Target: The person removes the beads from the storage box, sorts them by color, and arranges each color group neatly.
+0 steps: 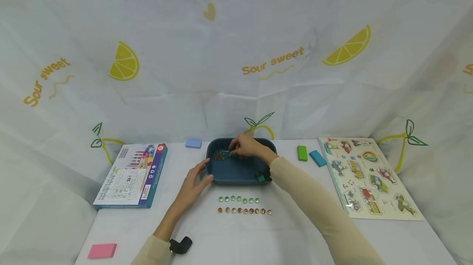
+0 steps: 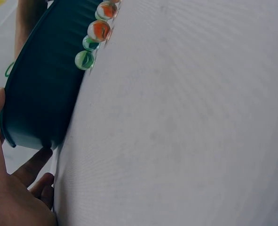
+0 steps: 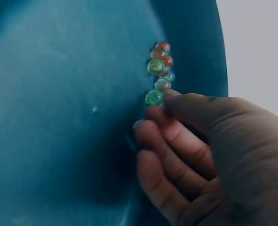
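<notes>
On a dial laid over the head view, we find the left hand (image 1: 192,181) near 7 o'clock and the right hand (image 1: 245,146) near 5 o'clock, both ungloved. We note a plain cream left sleeve (image 1: 152,252) at 7 o'clock, its cuff ending above the wrist. The matching right sleeve (image 1: 314,201), at 5 o'clock, is long and close-fitting, with soft creases along the arm. At 3 o'clock from the left cuff we mark a small black wrist camera (image 1: 182,245), bent in outline with rounded corners.
</notes>
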`<state>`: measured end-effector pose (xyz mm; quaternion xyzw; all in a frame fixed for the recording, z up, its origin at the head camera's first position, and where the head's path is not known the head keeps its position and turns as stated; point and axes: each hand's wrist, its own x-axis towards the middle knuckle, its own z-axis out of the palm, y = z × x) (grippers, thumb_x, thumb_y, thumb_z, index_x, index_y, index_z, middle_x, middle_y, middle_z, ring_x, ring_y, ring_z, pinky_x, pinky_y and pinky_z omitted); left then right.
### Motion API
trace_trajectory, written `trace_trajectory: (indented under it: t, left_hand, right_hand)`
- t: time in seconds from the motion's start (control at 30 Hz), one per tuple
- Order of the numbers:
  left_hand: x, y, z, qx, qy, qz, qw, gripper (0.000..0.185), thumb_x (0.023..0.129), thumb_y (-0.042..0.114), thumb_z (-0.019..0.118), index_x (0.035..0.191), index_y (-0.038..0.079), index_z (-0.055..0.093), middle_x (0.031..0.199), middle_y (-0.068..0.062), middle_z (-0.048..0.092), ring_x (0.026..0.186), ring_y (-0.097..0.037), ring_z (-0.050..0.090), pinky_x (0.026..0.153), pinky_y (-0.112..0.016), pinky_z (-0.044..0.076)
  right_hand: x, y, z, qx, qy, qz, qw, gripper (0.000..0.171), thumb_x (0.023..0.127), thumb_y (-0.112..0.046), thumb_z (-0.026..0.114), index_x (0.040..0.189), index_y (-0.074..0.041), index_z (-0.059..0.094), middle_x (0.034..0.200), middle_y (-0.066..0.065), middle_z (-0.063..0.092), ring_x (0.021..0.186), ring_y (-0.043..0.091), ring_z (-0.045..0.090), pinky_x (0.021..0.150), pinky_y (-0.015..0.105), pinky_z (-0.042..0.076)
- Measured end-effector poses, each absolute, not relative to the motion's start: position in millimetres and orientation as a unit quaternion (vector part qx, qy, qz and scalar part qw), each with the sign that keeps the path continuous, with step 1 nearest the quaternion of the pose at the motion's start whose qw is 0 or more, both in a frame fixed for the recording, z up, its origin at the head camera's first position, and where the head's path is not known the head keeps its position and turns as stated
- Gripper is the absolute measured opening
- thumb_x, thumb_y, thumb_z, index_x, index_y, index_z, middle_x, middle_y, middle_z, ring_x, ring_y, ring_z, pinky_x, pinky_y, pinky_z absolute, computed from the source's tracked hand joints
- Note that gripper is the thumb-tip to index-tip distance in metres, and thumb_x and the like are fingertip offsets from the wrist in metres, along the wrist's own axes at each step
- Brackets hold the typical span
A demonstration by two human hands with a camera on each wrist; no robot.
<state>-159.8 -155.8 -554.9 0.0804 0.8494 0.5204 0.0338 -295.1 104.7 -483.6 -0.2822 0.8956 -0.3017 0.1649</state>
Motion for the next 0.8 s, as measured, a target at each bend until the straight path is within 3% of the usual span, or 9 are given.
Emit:
trace_trajectory:
  t: [0.27,0.57,0.8]
  left_hand:
    - [-160.6,-156.4,-555.7,0.085,0.848,0.522,0.039,0.061,0.103,0.047,0.066,0.160,0.043,0.042,0.166,-0.010,0.046,0.158,-0.037,0.037,0.129,-0.070,0.025]
    - [-161.3,-156.4,-554.9,0.081,0.848,0.523,0.041,0.060,0.103,0.049,0.067,0.158,0.049,0.042,0.166,-0.008,0.045,0.159,-0.036,0.036,0.128,-0.072,0.024]
    - [-160.5,-155.9,-553.5,0.084,0.848,0.522,0.038,0.061,0.103,0.048,0.067,0.159,0.045,0.042,0.166,-0.011,0.045,0.158,-0.038,0.037,0.128,-0.072,0.026]
  right_hand:
    - [-293.1,100.2,-490.2,-0.293,0.900,-0.277,0.165,0.025,0.095,-0.009,0.079,0.118,0.000,0.078,0.070,0.010,0.077,0.050,0.006,0.060,0.050,0.019,0.047]
    - [-293.2,100.1,-491.6,-0.298,0.902,-0.273,0.155,0.024,0.095,-0.011,0.079,0.117,-0.001,0.079,0.074,0.010,0.078,0.053,0.008,0.064,0.052,0.020,0.049]
    - [-292.4,99.9,-493.0,-0.299,0.900,-0.277,0.156,0.021,0.097,-0.013,0.078,0.114,-0.002,0.080,0.072,0.008,0.078,0.052,0.006,0.064,0.052,0.018,0.049]
